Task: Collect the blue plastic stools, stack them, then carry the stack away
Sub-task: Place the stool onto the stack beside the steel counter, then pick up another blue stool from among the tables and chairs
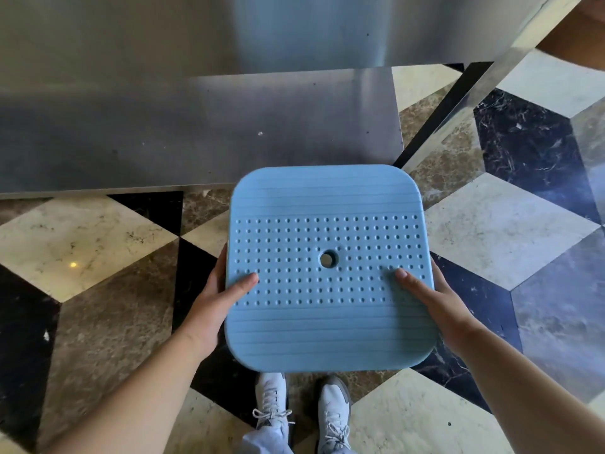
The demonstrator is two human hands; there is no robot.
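A blue plastic stool (327, 224) is seen from straight above, its square seat ribbed, dimpled and pierced by a round hole in the middle. My left hand (212, 306) grips the seat's left edge, thumb on top and fingers hidden underneath. My right hand (435, 306) grips the right edge the same way. The legs, and anything stacked below the seat, are hidden by the seat itself. I cannot tell whether the stool stands on the floor or is lifted.
A stainless steel table (196, 126) fills the upper left, its near edge just beyond the stool. A second steel edge (491, 80) runs diagonally at the upper right. The patterned marble floor (491, 224) spreads around; my white shoes (301, 411) stand just below the stool.
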